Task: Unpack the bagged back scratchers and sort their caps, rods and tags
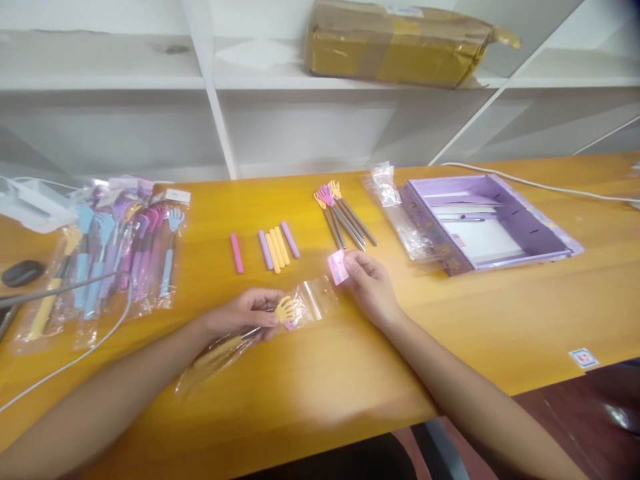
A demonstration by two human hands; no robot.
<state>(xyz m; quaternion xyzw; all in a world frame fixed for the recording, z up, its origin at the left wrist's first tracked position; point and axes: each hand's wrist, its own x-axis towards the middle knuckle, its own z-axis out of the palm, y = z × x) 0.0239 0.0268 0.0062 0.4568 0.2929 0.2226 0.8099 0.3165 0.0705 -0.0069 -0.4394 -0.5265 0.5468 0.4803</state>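
Bagged yellow scratcher in your left, pink card in your right

So nearest you, your left hand (255, 313) has its fingers closed around a bagged yellow scratcher (288, 309), its hand-shaped head pointing toward your right and the clear zip end sticking out past it. Your right hand (371, 285) is pinching a small pink card (338, 267) between thumb and fingers, near the bag's open-looking end but not touching it. Can't tell if the bag is actually open, tbh.

A bit further out you've got a row of colored tubes (278, 248) lying on the orange table (320, 393): one pink, two purple, three yellow. Over to the left is a pile of bagged scratchers (120, 247), with a black mouse (23, 273) beside it. Beyond your right hand there's a bunch of metal rods with yellow and pink heads (345, 217), then clear bags (407, 227) against a purple tray (515, 220). Way at the back, a taped box (395, 43) sits on the white shelf (260, 73).
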